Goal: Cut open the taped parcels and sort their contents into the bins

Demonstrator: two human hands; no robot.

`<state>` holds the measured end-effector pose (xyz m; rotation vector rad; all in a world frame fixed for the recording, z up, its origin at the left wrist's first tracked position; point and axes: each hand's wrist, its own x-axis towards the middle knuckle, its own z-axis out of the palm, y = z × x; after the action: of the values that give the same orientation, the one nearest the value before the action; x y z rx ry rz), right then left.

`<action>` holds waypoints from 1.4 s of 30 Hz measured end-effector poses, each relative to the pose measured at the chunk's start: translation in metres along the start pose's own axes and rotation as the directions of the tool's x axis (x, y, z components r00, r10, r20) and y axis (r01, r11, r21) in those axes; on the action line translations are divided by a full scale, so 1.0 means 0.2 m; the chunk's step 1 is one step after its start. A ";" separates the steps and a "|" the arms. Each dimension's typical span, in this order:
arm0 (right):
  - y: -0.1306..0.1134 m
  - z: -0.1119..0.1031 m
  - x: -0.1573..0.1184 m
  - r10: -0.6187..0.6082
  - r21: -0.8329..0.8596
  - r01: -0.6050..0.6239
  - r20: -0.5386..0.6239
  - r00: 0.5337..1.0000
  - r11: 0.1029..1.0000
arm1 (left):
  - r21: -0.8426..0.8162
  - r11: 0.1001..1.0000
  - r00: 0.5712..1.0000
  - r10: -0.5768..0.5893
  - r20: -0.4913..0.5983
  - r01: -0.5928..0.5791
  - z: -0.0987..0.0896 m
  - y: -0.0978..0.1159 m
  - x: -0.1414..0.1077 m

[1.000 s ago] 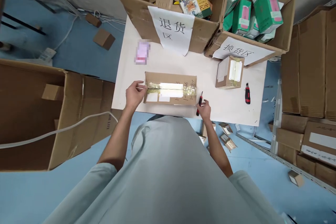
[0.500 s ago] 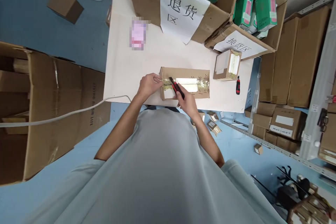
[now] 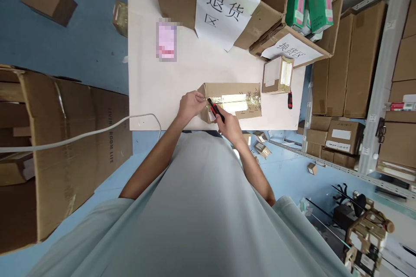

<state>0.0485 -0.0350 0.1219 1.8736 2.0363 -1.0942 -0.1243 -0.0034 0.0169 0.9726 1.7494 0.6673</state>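
- Long box (image 3: pixel 227 88), one: it lay flat on the white table (image 3: pixel 146 95) near the edge closest to you, its length running left to right. Clear tape (image 3: pixel 252 101) followed the seam, white labels (image 3: pixel 234 103) covered the middle, and handwriting marked the right end.
- Right hand (image 3: pixel 230 125), yours: fingers closed around a red-and-black utility knife (image 3: pixel 217 111), its tip at the taped left end of the box.
- Left hand (image 3: pixel 191 104), yours: fingertips gathered close together at the box's left end. Whether they pinched anything or merely steadied the cardboard, you could not have told from this view.
- Step in hand, by judgement: blade work at the left end of the taped seam. Whether the tape was cut there could not be told.
- Called for, by judgement: a shallow blade angle, light pressure along the seam, a steady box, and left fingertips clear of the blade's path, since they sat very near the tip.
- Smaller box (image 3: pixel 276 86), one: it stood beyond the long box's right end, with a second knife (image 3: pixel 290 100) just beside it.
- Open cartons, two, at the far side: one bore a paper sign (image 3: pixel 224 8); the other held green boxes (image 3: pixel 320 8).
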 end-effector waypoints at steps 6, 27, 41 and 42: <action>-0.10 -0.02 0.00 0.001 -0.175 0.004 0.029 1.000 0.985 | -0.003 1.000 1.000 -0.012 -0.012 0.011 0.00 0.00 0.00; -0.26 0.02 -0.04 0.162 -0.340 -0.121 0.095 0.982 0.933 | 0.122 0.992 0.999 0.027 -0.033 -0.023 0.03 0.04 0.01; -0.34 0.03 -0.11 0.143 -0.358 -0.064 0.196 0.970 0.931 | 0.103 0.994 0.994 0.054 -0.091 -0.044 -0.08 -0.01 0.01; -0.34 0.03 -0.13 0.148 -0.362 -0.062 0.214 0.966 0.930 | 0.093 0.995 0.994 0.046 -0.099 -0.037 -0.09 -0.03 0.01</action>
<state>-0.0109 -0.0555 0.1601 1.5705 1.8281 -0.8143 -0.1425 -0.0053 0.0173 1.0556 1.8660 0.6780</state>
